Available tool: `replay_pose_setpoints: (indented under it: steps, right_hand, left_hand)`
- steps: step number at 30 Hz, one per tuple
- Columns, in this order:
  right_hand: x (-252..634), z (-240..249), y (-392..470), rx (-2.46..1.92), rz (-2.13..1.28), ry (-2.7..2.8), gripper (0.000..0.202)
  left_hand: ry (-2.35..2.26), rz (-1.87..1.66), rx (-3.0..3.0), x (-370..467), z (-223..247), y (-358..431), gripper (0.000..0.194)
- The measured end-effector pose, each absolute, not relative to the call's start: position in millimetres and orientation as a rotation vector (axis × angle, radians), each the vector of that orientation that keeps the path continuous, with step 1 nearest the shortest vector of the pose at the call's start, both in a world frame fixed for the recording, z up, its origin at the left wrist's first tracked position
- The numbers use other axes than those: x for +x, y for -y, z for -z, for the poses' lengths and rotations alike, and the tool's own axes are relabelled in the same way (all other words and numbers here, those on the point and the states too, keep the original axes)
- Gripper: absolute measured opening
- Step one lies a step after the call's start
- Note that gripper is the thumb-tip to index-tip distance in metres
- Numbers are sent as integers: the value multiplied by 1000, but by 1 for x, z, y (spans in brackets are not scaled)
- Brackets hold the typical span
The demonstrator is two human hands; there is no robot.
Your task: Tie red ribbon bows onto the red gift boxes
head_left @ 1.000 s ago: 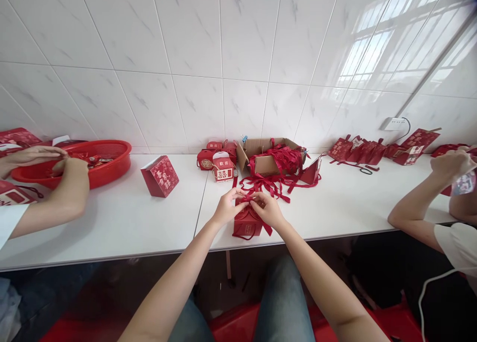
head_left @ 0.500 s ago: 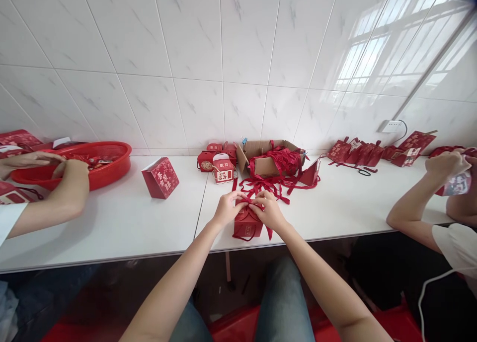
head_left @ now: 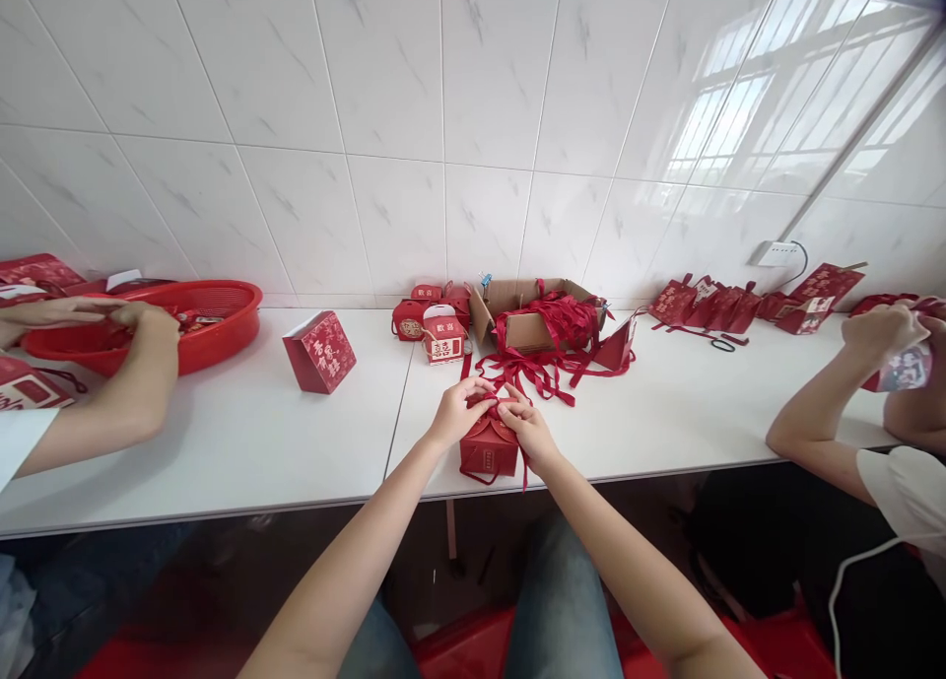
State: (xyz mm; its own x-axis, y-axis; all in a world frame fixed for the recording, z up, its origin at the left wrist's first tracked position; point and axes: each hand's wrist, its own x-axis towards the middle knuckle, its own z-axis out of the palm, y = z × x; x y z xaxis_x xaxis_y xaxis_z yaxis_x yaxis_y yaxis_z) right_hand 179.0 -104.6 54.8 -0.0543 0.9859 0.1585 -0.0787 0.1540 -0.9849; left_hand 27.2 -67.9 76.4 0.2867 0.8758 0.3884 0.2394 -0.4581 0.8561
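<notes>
A small red gift box stands near the table's front edge, with a dark red cord handle low at its front. Over its top, my left hand pinches the red ribbon from the left side. My right hand has its fingers closed on the same ribbon at the right, and a ribbon end hangs beside the box. The exact shape of the ribbon between my fingertips is partly hidden. Just behind my hands, loose red ribbons spill from a cardboard box.
Finished-looking red boxes stand by the wall. Another red box sits left. A person's arm reaches over a red basket at far left. Scissors lie at right, near red bags. Another person's hands work far right.
My right fingers have drawn in closer over the ribbon, and the gift box has shifted slightly left. The left person's hands have moved over the basket.
</notes>
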Motion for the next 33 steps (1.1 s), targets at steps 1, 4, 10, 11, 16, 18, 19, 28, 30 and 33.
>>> replay_pose_setpoints:
  steps: [1, 4, 10, 11, 16, 18, 19, 28, 30, 33]
  right_hand:
    - [176, -52, 106, -994, -1168, 1231, 32]
    - [172, -47, 109, -958, -1185, 1166, 30]
    - [174, -46, 105, -1038, -1062, 1213, 30]
    - [173, -46, 103, -1064, -1035, 1199, 31]
    - [168, -41, 101, -1152, -959, 1112, 27]
    - [165, -40, 103, -1157, -948, 1097, 25]
    - [163, -40, 103, -1158, -946, 1089, 25]
    - [149, -41, 106, -1172, -956, 906, 23]
    - [148, -41, 106, -1174, -957, 898, 24]
    - [149, -41, 107, -1178, -948, 937, 24]
  left_hand:
    - [-995, -1165, 1871, 26, -77, 68, 14]
    - [-989, -1144, 1866, 25, -77, 67, 16]
    - [-1028, -1228, 1882, 32, -76, 59, 23]
    - [-1051, -1260, 1892, 33, -76, 58, 22]
    - [-1094, -1270, 2037, 24, -81, 69, 3]
    - [-1104, -1233, 2109, 22, -80, 75, 1]
    - [-1119, -1227, 2134, 22, -79, 78, 2]
    - [-1219, -1264, 2244, 31, -67, 86, 18]
    - [-1203, -1241, 2280, 31, -68, 89, 19]
    - [-1210, -1216, 2291, 27, -71, 91, 17]
